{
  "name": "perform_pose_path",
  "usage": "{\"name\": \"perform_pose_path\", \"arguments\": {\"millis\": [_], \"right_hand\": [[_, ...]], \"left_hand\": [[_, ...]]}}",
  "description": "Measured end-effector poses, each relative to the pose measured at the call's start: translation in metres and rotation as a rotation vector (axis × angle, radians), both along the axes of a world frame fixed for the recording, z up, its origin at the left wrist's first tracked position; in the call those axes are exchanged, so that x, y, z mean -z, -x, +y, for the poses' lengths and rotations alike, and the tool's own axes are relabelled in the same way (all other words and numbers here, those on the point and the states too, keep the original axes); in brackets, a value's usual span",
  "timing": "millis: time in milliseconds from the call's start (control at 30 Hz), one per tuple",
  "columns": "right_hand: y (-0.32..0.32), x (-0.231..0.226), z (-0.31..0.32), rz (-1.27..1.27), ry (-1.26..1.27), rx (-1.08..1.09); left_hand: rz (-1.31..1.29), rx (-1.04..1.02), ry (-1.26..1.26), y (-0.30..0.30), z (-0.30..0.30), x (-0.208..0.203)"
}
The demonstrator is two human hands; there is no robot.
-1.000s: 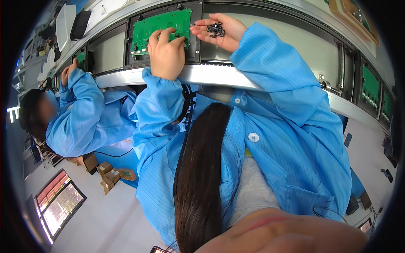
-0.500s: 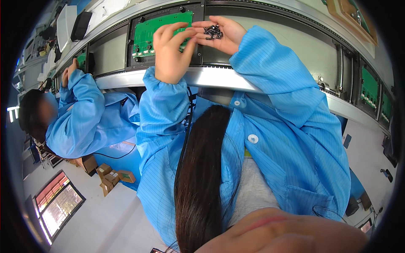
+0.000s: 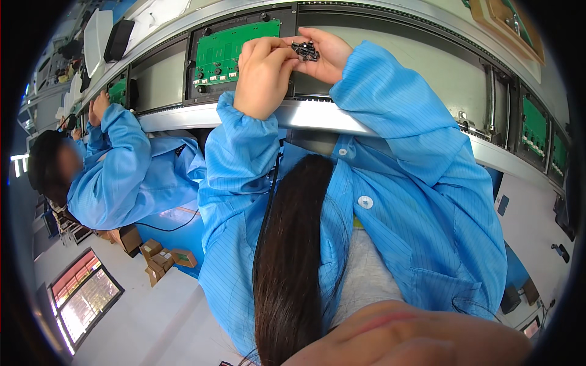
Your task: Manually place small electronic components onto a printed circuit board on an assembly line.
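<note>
My right hand (image 3: 326, 55) is cupped, palm up, around a small heap of black electronic components (image 3: 306, 51), some with thin metal leads. From the left, my left hand (image 3: 265, 76) reaches in with its fingers drawn together, thumb and fingertips at the heap's edge and against the right hand's fingers. Whatever sits in that pinch is too small to make out. Behind and left of my left hand lies a green circuit board (image 3: 223, 52) in a black frame (image 3: 190, 67). White connectors and a few dark round parts line the board's near edge.
A metal rail (image 3: 311, 113) runs along the near side of the line. At left, a co-worker in a blue coat (image 3: 119, 177) handles another green board (image 3: 117, 91). More framed boards (image 3: 534, 125) sit at far right. A wooden tray (image 3: 506, 27) stands at the upper right.
My left hand has moved right and its spread fingers have closed in at the components. The right hand's fingers have curled up more around the heap.
</note>
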State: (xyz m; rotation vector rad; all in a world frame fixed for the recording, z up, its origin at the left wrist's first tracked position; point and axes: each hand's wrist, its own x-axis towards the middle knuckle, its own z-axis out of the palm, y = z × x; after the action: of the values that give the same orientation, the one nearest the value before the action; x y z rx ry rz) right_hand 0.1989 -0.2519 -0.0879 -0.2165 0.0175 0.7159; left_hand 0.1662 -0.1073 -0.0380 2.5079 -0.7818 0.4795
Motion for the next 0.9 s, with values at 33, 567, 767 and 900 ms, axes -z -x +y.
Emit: {"name": "perform_pose_path", "arguments": {"millis": [33, 567, 767, 900], "right_hand": [[0.003, -0.012, 0.001, 0.031, 0.167, 0.037], [0.010, -0.027, -0.011, 0.016, 0.359, 0.036], [0.011, -0.020, -0.009, 0.009, 0.361, 0.029], [0.011, -0.020, -0.010, 0.012, 0.362, 0.027]], "left_hand": [[0.013, -0.006, 0.041, 0.000, 0.002, 0.000], [-0.108, -0.113, -0.372, -0.027, 0.070, 0.016], [-0.119, -0.093, -0.371, -0.025, 0.072, 0.022], [-0.120, -0.070, -0.373, -0.027, 0.069, 0.021]]}}
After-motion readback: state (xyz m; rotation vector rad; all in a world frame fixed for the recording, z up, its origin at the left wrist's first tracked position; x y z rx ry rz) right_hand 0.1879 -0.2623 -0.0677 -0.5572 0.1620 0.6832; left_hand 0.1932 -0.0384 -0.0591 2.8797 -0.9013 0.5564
